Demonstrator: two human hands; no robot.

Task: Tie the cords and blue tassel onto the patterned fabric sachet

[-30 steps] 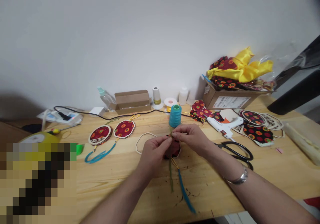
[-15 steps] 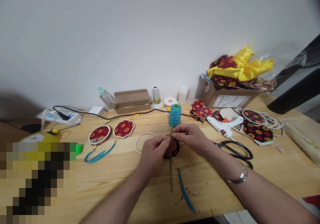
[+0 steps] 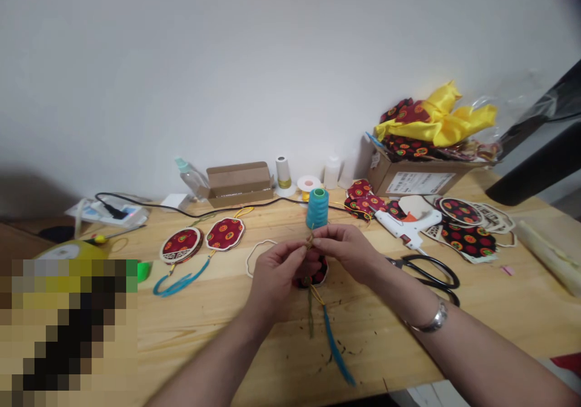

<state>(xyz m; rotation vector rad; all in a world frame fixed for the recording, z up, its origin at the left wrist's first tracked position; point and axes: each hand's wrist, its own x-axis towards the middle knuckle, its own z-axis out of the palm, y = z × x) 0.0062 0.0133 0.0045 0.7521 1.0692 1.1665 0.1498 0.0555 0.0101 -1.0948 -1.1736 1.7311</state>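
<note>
At the middle of the table my left hand and my right hand meet, fingertips pinched together on an olive-green cord. The cord's loose end hangs down below them. Partly hidden behind my fingers lies a dark, flower-patterned fabric pendant with a pale edge. A yellow loop and a blue tassel trail from it toward the front edge. Just beyond my fingertips stands a cone of blue thread. A bare scalloped frame lies partly behind my left hand.
Black-handled scissors and a white glue gun lie to the right. Two tasselled pendants, one round and one scalloped, lie left. A carton of fabric stands back right. A black cable crosses the table.
Both hands stay pinched at nearly the same spot, with my fingers shifted slightly. The cord's hanging end has drawn up a little.
</note>
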